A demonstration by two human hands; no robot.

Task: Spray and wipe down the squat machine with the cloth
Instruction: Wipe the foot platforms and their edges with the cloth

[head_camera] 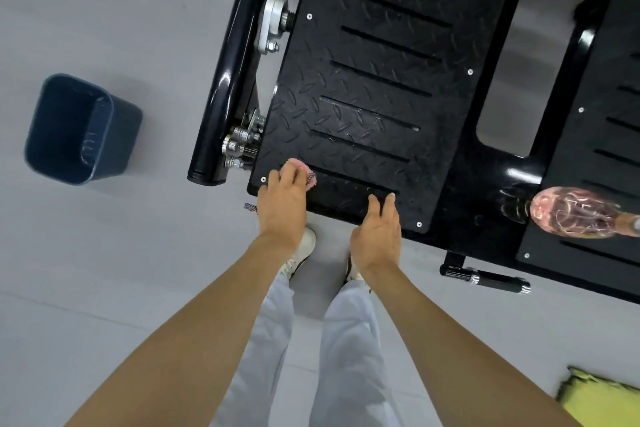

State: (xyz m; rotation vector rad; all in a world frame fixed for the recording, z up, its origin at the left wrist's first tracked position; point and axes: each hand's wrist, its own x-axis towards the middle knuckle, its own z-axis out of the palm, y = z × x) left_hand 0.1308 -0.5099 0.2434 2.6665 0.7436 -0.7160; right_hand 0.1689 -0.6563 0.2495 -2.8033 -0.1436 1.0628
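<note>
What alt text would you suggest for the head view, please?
A person's left hand holds a pink cloth against the squat machine's black footplate, right hand open beside it. A dark blue bin stands on the floor.

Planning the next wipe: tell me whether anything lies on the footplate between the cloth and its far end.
Nothing visible does. The left hand holds the cloth at the near left corner of the footplate; the spray bottle lies off to the right.
</note>
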